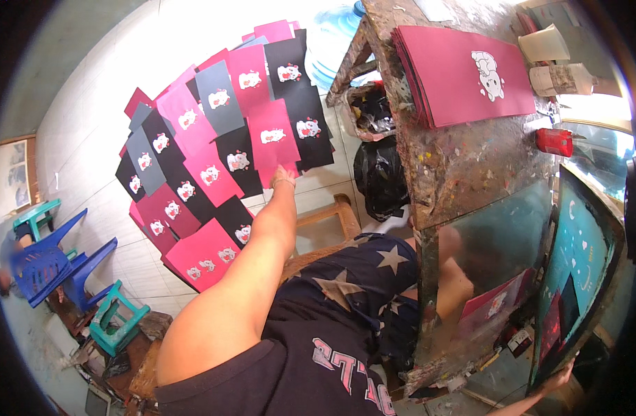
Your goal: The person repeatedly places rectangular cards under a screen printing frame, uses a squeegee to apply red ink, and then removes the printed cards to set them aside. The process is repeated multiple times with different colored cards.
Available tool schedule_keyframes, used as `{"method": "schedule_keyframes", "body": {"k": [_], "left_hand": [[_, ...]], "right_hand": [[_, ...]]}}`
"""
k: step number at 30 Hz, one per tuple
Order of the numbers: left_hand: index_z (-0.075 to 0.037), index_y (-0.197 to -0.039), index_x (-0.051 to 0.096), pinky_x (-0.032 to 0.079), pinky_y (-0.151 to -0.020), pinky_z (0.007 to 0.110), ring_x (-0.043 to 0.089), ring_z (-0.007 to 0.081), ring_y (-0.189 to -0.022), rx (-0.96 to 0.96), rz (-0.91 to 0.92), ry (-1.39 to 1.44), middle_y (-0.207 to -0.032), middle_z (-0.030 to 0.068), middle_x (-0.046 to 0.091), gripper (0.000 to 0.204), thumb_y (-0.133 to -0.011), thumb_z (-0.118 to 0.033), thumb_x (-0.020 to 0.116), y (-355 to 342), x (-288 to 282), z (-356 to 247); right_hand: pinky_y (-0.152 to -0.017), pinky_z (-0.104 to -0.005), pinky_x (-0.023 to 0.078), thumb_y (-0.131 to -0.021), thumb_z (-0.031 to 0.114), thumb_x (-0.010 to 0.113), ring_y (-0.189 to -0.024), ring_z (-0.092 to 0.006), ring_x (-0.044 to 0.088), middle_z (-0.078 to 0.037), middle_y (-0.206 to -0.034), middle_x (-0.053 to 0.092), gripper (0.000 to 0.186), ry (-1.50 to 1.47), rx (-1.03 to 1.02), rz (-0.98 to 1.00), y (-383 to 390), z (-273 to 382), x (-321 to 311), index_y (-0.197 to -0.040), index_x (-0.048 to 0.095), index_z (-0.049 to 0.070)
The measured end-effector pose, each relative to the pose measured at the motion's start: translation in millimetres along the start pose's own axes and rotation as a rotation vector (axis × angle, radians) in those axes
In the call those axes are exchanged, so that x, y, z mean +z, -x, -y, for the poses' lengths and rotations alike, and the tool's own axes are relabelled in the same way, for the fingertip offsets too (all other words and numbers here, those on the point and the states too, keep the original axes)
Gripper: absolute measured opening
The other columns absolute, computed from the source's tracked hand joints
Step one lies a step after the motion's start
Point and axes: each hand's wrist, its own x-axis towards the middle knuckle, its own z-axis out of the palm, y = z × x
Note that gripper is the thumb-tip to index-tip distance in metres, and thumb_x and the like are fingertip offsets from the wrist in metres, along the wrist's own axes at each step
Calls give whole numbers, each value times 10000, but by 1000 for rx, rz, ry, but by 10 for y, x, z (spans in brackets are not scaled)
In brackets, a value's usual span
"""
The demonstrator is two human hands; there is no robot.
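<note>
My left arm reaches out over the floor, where overlapping pink, maroon, black and grey sheets lie with small white bear prints. My left hand [283, 177] is closed on the near edge of a pink printed sheet [271, 133] on top of the others. At the lower right, my right hand [560, 377] grips the bottom edge of a tilted screen-printing frame [580, 232] with a teal mesh. Below the raised frame, a maroon sheet [497, 303] with a white print is at the glass panel [495, 239] of the table.
A stack of maroon sheets [463, 76] sits on the paint-stained table [449, 173], near a cup [544, 44], a bottle [562, 80] and a red container [554, 142]. A black bag [380, 177] and wooden stool [325, 222] stand beside it. Blue chairs [48, 267] are at the left.
</note>
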Motion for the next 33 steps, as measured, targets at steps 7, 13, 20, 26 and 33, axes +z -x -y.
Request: {"method": "schedule_keyframes", "body": {"k": [7,13,20,26,33], "left_hand": [[3,-1040,663,539,-582,300,660,205,-582,21,279,-609,-710,97,664,172,-981,-135,578,899,-878,620],[-31,-1130,646,483,-629,241,610,71,-742,980,1004,-974,-826,22,639,147,-1026,-126,606,3488,-631,173],[-38,-1166,701,493,-902,416,629,318,-1017,1311,2270,-1285,-1078,120,686,286,-882,-72,700,5589,-184,1260],[-114,-1380,640,370,-1078,480,506,332,-1251,1701,2812,-1699,-1317,140,586,532,-896,-322,720,5832,-80,2656],[-105,-1546,466,101,-1289,541,240,288,-1569,1964,2986,-1772,-1649,32,390,1032,-741,-684,752,5795,-168,3075]], "right_hand": [[-1001,-412,501,-1019,632,454,-1156,-321,638,-194,-1303,660,797,-54,8,58,-13,-324,-120,-1398,586,-57],[-1160,-428,396,-1114,469,306,-1344,-296,557,-182,-1476,575,657,-54,-284,268,125,-337,-213,-1485,523,-28],[-1125,-372,395,-1052,555,451,-1302,-218,575,-140,-1373,649,639,39,-27,56,-168,-238,-25,-1390,632,43],[-678,-419,461,-948,617,518,-629,-246,573,-192,-646,607,739,222,-106,-203,182,1072,265,-737,629,-82],[-806,-453,505,-909,648,517,-812,-396,686,-338,-823,679,795,212,-41,-45,-94,812,-55,-840,702,-122]]}}
